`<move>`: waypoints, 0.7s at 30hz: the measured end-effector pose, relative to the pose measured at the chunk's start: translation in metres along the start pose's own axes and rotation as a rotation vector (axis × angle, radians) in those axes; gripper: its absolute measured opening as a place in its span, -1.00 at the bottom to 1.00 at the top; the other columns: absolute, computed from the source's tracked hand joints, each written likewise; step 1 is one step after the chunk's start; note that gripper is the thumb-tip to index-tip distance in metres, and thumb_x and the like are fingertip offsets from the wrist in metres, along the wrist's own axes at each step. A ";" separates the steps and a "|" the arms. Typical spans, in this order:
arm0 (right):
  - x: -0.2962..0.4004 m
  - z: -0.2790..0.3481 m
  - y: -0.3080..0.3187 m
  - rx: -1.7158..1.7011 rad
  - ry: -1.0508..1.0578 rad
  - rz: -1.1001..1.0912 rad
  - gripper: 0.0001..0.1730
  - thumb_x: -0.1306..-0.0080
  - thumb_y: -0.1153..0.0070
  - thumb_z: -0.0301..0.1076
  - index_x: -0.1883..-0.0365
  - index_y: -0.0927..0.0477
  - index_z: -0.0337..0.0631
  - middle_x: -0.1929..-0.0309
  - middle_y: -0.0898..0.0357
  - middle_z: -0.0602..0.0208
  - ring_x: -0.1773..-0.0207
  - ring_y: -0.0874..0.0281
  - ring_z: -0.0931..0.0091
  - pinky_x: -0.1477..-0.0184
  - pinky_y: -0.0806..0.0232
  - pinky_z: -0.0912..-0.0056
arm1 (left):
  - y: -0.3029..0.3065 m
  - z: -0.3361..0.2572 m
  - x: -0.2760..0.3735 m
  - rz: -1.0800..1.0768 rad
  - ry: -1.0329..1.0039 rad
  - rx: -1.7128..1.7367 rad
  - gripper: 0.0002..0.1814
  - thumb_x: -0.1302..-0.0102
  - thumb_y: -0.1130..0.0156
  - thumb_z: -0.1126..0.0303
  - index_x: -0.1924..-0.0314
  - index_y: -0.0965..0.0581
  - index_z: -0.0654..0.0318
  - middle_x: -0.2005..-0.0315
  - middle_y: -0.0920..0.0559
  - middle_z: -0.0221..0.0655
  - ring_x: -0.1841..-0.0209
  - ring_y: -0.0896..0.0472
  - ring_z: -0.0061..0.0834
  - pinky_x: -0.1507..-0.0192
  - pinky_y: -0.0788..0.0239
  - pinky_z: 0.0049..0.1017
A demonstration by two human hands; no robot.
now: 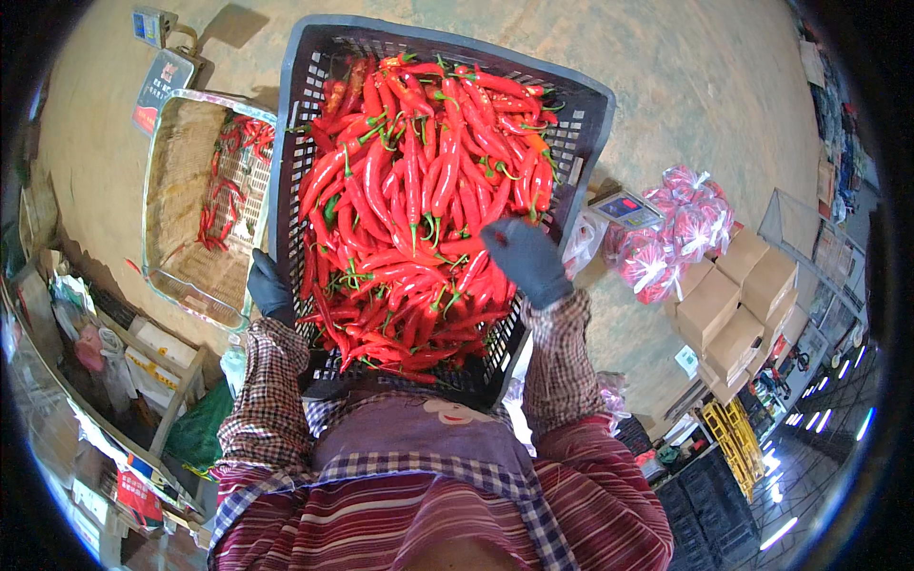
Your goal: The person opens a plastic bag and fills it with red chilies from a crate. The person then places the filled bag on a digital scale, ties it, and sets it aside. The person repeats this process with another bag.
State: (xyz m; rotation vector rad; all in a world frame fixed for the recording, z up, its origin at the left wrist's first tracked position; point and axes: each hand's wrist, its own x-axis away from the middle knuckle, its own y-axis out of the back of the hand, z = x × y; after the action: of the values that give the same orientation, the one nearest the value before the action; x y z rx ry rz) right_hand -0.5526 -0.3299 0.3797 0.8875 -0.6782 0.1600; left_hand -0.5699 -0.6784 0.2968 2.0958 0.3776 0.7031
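Note:
A black plastic crate [598, 132] heaped with red chili peppers [410, 178] stands tilted right before me. Many peppers have green stems, and a few show orange patches. My left hand [268, 287], in a dark glove, grips the crate's left rim near its lower corner; some of its fingers are hidden. Over the right part of the heap is my right hand [530, 261], gloved the same way, with its fingers curled downward. A red pepper meets its fingertips, but whether they pinch it cannot be seen.
Left of the crate sits a pale-rimmed basket [161, 207] with some loose peppers [227, 207]. A digital scale [625, 208] stands to the right, beside bagged red peppers [671, 228] and stacked cardboard boxes [735, 307]. Another scale display [148, 27] is at upper left. Wooden shelving [178, 400] is at lower left.

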 end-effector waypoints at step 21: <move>-0.135 -0.008 0.043 0.012 -0.009 -0.708 -0.77 0.04 0.04 -0.32 0.37 -0.46 -0.16 0.50 -0.45 0.06 0.42 -0.44 0.26 0.40 -0.29 0.30 | 0.001 -0.012 0.003 -0.012 -0.021 -0.015 -0.37 -0.17 0.36 -0.03 0.65 -0.36 0.47 0.75 -0.37 0.00 0.66 -0.31 -0.09 0.53 -0.08 -0.27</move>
State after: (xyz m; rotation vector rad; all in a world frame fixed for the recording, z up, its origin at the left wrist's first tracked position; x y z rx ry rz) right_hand -0.6717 -0.2769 0.3225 1.0908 -0.3390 -0.4730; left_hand -0.5747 -0.6699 0.3042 2.0834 0.3713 0.6744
